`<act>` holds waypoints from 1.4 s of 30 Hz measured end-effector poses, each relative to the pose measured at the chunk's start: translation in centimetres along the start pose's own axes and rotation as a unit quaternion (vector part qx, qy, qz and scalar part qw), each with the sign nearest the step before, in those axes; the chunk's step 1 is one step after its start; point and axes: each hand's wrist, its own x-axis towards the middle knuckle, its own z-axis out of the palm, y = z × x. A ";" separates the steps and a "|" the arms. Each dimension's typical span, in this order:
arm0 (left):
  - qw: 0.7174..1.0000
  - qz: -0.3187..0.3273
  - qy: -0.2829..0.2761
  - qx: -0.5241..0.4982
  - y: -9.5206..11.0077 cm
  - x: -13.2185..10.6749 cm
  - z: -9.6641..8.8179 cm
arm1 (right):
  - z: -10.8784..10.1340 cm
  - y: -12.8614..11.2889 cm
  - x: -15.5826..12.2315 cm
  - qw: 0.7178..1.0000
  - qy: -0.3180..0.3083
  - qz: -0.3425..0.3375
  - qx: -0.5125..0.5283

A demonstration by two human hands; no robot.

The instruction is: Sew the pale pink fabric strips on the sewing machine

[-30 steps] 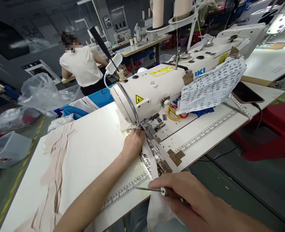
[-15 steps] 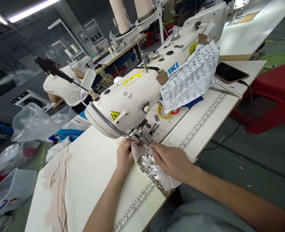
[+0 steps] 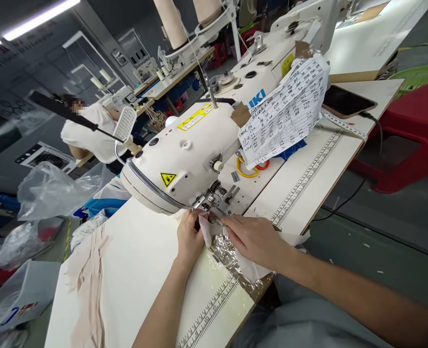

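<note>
A white sewing machine [image 3: 177,154] stands tilted across the view, its metal presser foot and needle area [image 3: 208,200] low at the front. Just before the foot, my left hand [image 3: 191,237] pinches the edge of a pale pink fabric piece [image 3: 207,231]. My right hand [image 3: 255,241] is closed on the same fabric to the right of the foot, fingertips by a small metal part whose kind I cannot make out. More of the cloth hangs below my right palm. Under it lies shiny clear film or tape [image 3: 226,249] on the table. The needle tip is hidden.
Pale pink fabric strips [image 3: 90,280] lie on the white table [image 3: 137,256] at left. Behind the foot are yellow-handled scissors [image 3: 248,169]; a handwritten sheet [image 3: 286,111] hangs on the machine. A phone [image 3: 347,100] lies at right near a red stool [image 3: 413,140]. Another person [image 3: 90,130] sits farther back.
The view has shifted slightly. The fabric corner by my left hand now looks narrower and more folded, and more cloth shows beyond my right wrist. Both hands stay at the presser foot.
</note>
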 end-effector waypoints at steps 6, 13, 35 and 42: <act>0.999 -0.032 -0.009 0.025 0.3 0.1 0.0 | 0.3 0.1 -0.2 1.000 0.008 -0.007 0.000; 0.998 -0.054 -0.008 -0.016 0.6 0.4 -0.5 | 0.2 0.1 -0.2 1.000 0.011 0.001 0.004; 0.961 0.188 -0.096 0.179 2.1 -0.5 -2.0 | -2.8 1.7 -8.7 0.991 0.032 -0.026 0.126; 0.960 0.117 -0.082 0.242 4.0 -1.0 -0.2 | -5.0 3.5 -13.3 0.973 0.003 0.015 0.231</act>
